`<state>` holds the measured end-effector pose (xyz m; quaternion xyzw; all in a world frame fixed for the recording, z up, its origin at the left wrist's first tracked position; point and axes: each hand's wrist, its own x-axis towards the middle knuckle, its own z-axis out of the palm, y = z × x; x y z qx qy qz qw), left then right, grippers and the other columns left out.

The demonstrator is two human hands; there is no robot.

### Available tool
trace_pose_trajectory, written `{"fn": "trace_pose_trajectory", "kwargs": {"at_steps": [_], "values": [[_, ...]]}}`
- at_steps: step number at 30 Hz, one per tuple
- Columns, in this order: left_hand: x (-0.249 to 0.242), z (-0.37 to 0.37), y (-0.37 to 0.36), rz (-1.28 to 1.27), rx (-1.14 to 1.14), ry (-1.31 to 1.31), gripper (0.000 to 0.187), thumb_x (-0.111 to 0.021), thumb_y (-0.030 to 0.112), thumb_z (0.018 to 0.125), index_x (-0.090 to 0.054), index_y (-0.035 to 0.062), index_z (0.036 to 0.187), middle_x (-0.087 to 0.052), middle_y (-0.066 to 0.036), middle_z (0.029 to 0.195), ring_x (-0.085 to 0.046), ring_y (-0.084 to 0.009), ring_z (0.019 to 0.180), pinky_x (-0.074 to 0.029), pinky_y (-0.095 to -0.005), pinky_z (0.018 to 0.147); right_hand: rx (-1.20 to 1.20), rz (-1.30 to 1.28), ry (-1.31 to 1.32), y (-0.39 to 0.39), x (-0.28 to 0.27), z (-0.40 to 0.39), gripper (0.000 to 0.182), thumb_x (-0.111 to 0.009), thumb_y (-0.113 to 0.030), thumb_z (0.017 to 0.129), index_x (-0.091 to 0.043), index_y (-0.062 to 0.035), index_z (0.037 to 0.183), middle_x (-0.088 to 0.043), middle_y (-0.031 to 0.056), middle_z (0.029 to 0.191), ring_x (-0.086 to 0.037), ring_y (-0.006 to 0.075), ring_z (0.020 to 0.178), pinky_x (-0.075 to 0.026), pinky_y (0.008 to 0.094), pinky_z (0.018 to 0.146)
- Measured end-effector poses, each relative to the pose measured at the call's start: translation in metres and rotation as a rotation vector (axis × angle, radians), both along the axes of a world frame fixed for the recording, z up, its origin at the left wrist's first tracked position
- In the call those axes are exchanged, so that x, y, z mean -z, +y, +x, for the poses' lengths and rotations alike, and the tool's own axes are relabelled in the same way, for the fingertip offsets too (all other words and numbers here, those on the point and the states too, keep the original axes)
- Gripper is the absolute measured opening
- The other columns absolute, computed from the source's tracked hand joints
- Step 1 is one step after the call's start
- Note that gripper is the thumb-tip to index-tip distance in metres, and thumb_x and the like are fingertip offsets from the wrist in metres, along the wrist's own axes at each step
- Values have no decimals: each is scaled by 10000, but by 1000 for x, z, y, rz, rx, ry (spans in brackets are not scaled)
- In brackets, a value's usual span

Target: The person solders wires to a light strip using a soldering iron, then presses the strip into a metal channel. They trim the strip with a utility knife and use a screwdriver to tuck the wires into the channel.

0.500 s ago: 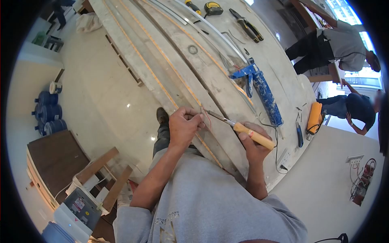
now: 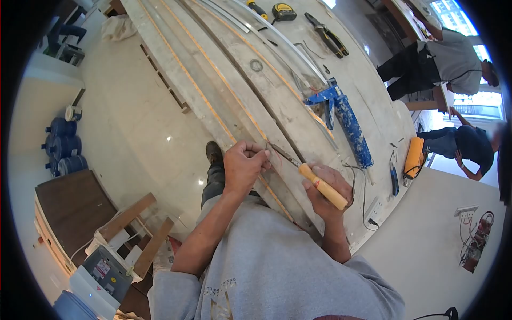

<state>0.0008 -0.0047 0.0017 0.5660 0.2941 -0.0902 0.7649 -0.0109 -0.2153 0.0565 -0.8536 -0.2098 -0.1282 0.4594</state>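
Note:
My right hand (image 2: 332,194) is wrapped round the wooden handle of a soldering iron (image 2: 320,184). The iron's metal tip points left and reaches an LED strip (image 2: 245,113) close to my left fingertips. My left hand (image 2: 244,166) is closed in a pinch at that strip; what it holds is too small to make out. A thin red wire (image 2: 279,160) curves just right of those fingers. From the iron a dark cord (image 2: 364,200) appears to run toward a white power strip (image 2: 375,208).
Beyond my right hand lie a blue caulking gun (image 2: 349,128), a utility knife (image 2: 394,178) and an orange tool (image 2: 414,157). Pliers (image 2: 328,36), a tape measure (image 2: 284,12) and a wire coil (image 2: 256,65) are farther up the bench (image 2: 368,96). Two people stand at right.
My right hand and the iron's handle have shifted slightly left and toward my body, steepening the iron. Its tip stays by the strip. My left hand has barely moved.

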Motion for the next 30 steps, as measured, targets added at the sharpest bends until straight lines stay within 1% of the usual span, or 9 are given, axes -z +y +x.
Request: {"fn": "trace_pose_trajectory", "kwargs": {"at_steps": [3, 6, 8, 18, 24, 26, 30], "values": [[-2, 1, 0, 11, -1, 9, 133, -763, 12, 895, -640, -36, 902, -714, -101, 720, -696, -131, 612, -534, -249, 522, -54, -9, -15, 3, -3, -1, 406, -854, 27, 748, -685, -8, 1116, -763, 196, 1060, -772, 306, 956, -626, 358, 829], [-1, 1, 0, 8, -5, 12, 129, -764, 11, 895, -642, -34, 897, -713, -100, 718, -695, -129, 609, -534, -248, 520, -83, -83, -71, 5, -2, -3, 402, -842, 26, 767, -670, -12, 1129, -757, 209, 1055, -774, 309, 945, -635, 351, 795], [2, 1, 1, 7, 24, 25, 172, -783, 49, 901, -635, -28, 944, -724, -107, 771, -724, -157, 650, -568, -256, 552, -108, -83, -88, 7, -2, -3, 404, -833, 21, 785, -664, -16, 1150, -754, 213, 1058, -776, 309, 939, -640, 347, 759], [-1, 3, 2, 32, 23, 40, 167, -782, 43, 899, -640, -33, 943, -724, -113, 772, -723, -159, 645, -569, -260, 548, -112, -73, -104, 12, -1, -3, 389, -829, 9, 799, -663, -19, 1151, -748, 220, 1060, -777, 321, 922, -642, 357, 754], [1, 3, 3, 22, 25, 36, 172, -784, 45, 898, -642, -36, 950, -726, -113, 774, -725, -159, 645, -570, -257, 550, -113, -83, -100, 6, -12, -3, 379, -841, 16, 770, -676, -10, 1111, -755, 228, 1051, -779, 326, 923, -640, 363, 765], [-2, 3, 3, 31, 20, 42, 176, -786, 49, 898, -643, -37, 953, -729, -113, 780, -728, -159, 647, -570, -256, 550, -94, -18, -70, 3, -11, -4, 393, -849, 20, 748, -684, -11, 1103, -760, 220, 1058, -779, 323, 930, -639, 360, 773], [-1, 3, 4, 33, 26, 45, 181, -788, 55, 899, -643, -37, 954, -730, -112, 781, -730, -158, 650, -569, -255, 551, -72, -35, -75, 4, -11, -2, 405, -853, 21, 736, -692, -15, 1107, -764, 205, 1062, -780, 310, 931, -636, 348, 778]]}}
